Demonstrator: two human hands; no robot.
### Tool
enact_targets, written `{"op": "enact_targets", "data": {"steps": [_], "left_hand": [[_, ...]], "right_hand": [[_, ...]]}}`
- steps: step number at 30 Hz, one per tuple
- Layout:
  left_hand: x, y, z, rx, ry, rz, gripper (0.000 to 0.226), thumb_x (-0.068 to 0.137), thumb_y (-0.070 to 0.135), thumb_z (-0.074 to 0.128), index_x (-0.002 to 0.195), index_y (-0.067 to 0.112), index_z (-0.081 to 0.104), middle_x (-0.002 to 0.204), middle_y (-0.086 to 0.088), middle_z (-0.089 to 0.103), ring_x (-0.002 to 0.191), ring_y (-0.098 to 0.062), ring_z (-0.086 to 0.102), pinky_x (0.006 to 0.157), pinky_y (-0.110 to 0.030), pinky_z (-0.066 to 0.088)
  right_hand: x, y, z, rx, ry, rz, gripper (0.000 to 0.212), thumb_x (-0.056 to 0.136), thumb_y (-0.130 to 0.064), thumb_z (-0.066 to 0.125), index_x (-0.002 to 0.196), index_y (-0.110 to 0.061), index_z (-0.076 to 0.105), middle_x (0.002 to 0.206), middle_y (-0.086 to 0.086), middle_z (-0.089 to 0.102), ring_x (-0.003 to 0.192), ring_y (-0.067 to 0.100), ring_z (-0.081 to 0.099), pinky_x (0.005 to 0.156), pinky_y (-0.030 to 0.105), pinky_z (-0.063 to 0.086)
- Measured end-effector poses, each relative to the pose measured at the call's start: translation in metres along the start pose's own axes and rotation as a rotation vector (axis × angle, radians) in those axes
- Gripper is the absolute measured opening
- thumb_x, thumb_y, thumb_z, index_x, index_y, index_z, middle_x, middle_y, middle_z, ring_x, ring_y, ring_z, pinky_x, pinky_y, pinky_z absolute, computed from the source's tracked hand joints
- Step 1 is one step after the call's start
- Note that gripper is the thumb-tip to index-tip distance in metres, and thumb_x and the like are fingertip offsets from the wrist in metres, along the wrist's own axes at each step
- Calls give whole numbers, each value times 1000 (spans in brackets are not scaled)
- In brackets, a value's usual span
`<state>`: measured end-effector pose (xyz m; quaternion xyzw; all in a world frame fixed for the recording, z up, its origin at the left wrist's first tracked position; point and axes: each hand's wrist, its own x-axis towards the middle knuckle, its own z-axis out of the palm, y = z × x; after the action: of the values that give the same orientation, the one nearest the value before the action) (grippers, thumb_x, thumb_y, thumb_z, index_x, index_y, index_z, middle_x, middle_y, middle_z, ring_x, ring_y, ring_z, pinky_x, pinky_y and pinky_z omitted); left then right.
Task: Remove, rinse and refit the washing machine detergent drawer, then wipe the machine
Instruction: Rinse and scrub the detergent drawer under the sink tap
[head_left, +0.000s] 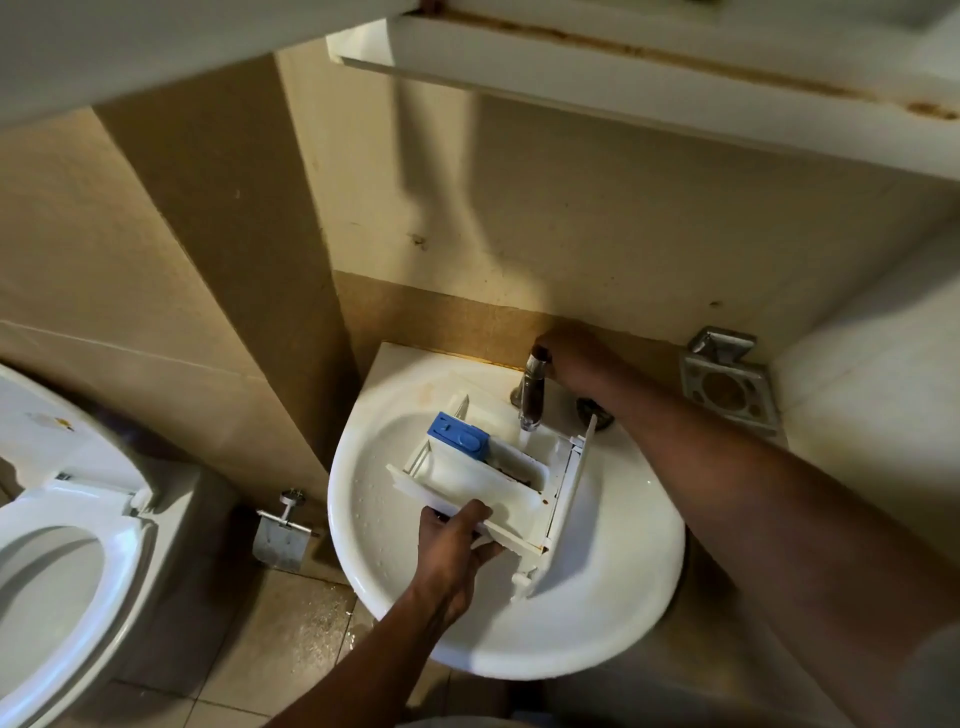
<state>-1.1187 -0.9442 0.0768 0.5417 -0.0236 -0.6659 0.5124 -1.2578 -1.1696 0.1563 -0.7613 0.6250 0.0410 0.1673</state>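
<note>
Your right hand (571, 358) closes over the tap (532, 400), hiding its handle. Your left hand (452, 545) holds the detergent drawer (498, 467), fingers tucked out of sight beneath. The toilet (124, 571) runs off the left edge; both forearms leave frame.

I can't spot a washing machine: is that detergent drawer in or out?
Out. The left hand grips the detergent drawer over the sink, beneath the tap that the right hand holds.

white drawer (524, 480), blue insert (460, 435), white sink (613, 613)
</note>
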Motion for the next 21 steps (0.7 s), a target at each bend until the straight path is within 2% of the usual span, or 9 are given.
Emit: {"op": "enact_targets", "data": {"steps": [2,5,7,8,10,15,17,19,21], "left_hand": [[0,-4,-3,13,22,11,34,86,-7,61,118,1,56,111,-27,67,103,-43,66,79,-62,57],[-3,-15,-11,19,55,1,34,85,-5,63,118,1,55,110,-27,66,102,-41,67,77,-57,59],[-4,-21,-16,11,69,-9,33,84,-4,64,117,-5,56,103,-30,66,96,-40,68,73,-52,60],[-4,-23,-17,3,83,-20,32,84,-4,64,115,-7,57,98,-30,66,92,-40,68,72,-51,60],[-2,-25,-19,-39,115,-56,34,84,-4,63,117,-10,56,98,-30,66,90,-40,67,75,-54,60],[2,-30,-19,-115,160,-132,49,82,0,66,128,-2,48,115,-33,63,94,-42,67,81,-59,57],[-1,-33,-15,-145,159,-150,49,82,-1,66,127,0,47,115,-33,62,89,-40,68,71,-49,61],[-3,-38,-13,-174,156,-158,45,84,-5,64,124,3,45,109,-29,62,78,-33,66,59,-37,59],[-2,-41,-12,-211,128,-165,44,85,-7,62,124,5,45,111,-29,62,82,-33,66,60,-36,58]], "right_hand": [[-12,2,15,172,183,137,15,88,-21,63,100,-11,64,98,1,64,92,22,63,72,29,43],[-42,-11,47,654,476,605,26,82,-26,62,101,-9,67,100,9,70,90,30,67,76,38,55],[-59,-27,67,1179,426,850,23,84,-21,53,97,-6,64,89,12,68,76,30,66,72,37,58],[-66,-32,74,1478,347,928,14,88,-16,47,88,-7,58,77,10,59,62,24,57,62,32,53],[-76,-41,87,1912,201,1027,21,93,-7,35,74,-9,45,65,7,41,53,19,38,51,28,36],[-71,-61,105,2345,197,999,17,93,-5,39,87,-6,55,73,10,49,62,19,47,56,25,40],[-58,-64,117,2554,218,985,15,94,-10,45,87,-11,58,71,5,48,58,16,49,48,23,44],[-55,-62,133,2649,227,830,17,84,-3,47,75,-16,50,65,1,43,49,12,47,39,19,42],[-58,-57,140,2529,152,629,17,68,-5,57,72,-17,46,61,0,48,50,12,51,47,20,46]]}}
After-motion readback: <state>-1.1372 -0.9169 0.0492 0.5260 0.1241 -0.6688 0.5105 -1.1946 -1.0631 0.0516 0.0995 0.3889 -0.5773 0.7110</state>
